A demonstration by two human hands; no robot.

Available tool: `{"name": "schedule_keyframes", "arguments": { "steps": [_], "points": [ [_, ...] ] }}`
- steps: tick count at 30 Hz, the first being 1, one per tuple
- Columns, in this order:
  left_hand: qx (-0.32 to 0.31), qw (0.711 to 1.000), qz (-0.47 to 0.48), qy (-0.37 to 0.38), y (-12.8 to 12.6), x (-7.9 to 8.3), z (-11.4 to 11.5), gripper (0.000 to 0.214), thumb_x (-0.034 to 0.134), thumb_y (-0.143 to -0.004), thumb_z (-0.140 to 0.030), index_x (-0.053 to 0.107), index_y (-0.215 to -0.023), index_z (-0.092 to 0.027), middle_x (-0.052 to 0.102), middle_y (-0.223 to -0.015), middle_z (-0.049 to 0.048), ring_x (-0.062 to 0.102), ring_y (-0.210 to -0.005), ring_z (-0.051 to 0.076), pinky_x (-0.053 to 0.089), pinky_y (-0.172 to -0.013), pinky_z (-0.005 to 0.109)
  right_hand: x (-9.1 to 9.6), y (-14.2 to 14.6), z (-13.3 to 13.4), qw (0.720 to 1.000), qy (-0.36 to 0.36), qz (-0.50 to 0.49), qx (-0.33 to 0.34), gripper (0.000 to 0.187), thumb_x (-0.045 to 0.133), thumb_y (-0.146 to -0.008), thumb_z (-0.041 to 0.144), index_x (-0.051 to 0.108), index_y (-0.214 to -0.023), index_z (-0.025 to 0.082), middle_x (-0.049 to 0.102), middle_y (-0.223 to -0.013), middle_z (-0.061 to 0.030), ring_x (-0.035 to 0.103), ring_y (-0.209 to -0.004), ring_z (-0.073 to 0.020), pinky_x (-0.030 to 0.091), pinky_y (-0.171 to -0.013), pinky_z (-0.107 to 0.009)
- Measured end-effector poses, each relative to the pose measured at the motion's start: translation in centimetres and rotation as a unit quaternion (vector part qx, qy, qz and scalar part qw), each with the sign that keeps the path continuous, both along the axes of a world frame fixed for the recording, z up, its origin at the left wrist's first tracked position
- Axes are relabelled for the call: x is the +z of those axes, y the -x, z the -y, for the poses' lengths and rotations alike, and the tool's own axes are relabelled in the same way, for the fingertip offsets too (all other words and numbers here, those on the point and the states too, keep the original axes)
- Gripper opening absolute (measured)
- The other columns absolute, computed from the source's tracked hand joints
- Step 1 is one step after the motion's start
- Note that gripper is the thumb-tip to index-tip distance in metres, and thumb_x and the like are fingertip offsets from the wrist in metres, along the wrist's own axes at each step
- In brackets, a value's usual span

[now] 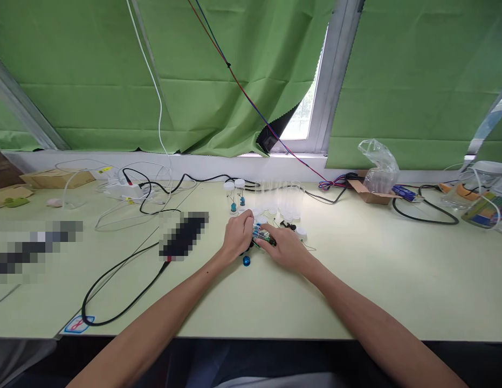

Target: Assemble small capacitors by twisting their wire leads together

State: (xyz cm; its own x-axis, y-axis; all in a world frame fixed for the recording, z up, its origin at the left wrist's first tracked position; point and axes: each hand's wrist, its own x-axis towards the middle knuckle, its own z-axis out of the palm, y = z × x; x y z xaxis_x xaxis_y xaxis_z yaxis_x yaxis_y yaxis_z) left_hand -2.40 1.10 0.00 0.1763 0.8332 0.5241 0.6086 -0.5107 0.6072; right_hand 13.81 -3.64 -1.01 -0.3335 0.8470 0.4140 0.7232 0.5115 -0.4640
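Both my hands meet at the middle of a pale green table (356, 280). My left hand (236, 235) is closed, fingers curled over a small green circuit board (262, 235) with small blue parts on it. My right hand (285, 246) pinches the same board from the right. A small blue knob (246, 261) lies on the table just below my left hand. Behind the hands stand several clear plastic vials (285, 200), two with white caps and blue pieces under them (234, 195).
A black cable (113, 275) loops across the left of the table to a pixelated dark object (184, 235). A white power strip with wires (127, 189) lies at the back left. A cardboard tray with a plastic bag (376, 178) sits at the back right.
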Motion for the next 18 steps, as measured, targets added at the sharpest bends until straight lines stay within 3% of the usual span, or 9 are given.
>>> {"name": "schedule_keyframes", "arguments": {
  "steps": [5,10,14,18],
  "points": [
    [-0.025,0.99,0.12,0.067,-0.32,0.55,0.02,0.018,0.039,-0.079,-0.023,0.048,-0.064,-0.02,0.041,-0.058,-0.0019,0.04,-0.057,0.014,0.031,-0.055,0.026,0.27,-0.29,-0.43,0.998,0.008,-0.059,-0.017,0.037,0.057,-0.09,0.049,0.063,-0.113,0.022,0.062,-0.065,0.0007,0.054,-0.06,-0.0149,0.036,-0.062,-0.025],
    [-0.066,0.953,0.238,0.178,-0.22,0.86,0.05,0.022,0.039,-0.083,-0.033,0.052,-0.071,-0.02,0.04,-0.057,-0.0022,0.034,-0.048,0.011,0.026,-0.044,0.024,0.37,-0.59,-0.69,0.994,0.021,-0.107,-0.028,0.037,0.062,-0.085,0.051,0.065,-0.108,0.023,0.066,-0.07,-0.0002,0.059,-0.063,-0.015,0.04,-0.061,-0.025],
    [-0.096,0.937,0.253,0.222,-0.16,0.86,0.05,0.034,0.038,-0.089,-0.044,0.054,-0.071,-0.02,0.03,-0.048,-0.0045,0.026,-0.041,0.009,0.022,-0.042,0.023,0.16,-0.53,-0.76,0.994,0.015,-0.111,-0.02,0.034,0.06,-0.087,0.05,0.065,-0.106,0.022,0.065,-0.069,-0.0002,0.059,-0.064,-0.0155,0.04,-0.062,-0.026],
    [-0.101,0.94,0.246,0.215,-0.27,0.74,0.13,0.041,0.038,-0.091,-0.052,0.054,-0.072,-0.019,0.033,-0.048,-0.0045,0.027,-0.042,0.009,0.021,-0.042,0.023,-0.02,-0.42,-0.68,0.993,0.003,-0.114,-0.01,0.033,0.058,-0.089,0.048,0.064,-0.107,0.02,0.064,-0.068,-0.0002,0.058,-0.063,-0.0148,0.038,-0.06,-0.025]
  ]
}}
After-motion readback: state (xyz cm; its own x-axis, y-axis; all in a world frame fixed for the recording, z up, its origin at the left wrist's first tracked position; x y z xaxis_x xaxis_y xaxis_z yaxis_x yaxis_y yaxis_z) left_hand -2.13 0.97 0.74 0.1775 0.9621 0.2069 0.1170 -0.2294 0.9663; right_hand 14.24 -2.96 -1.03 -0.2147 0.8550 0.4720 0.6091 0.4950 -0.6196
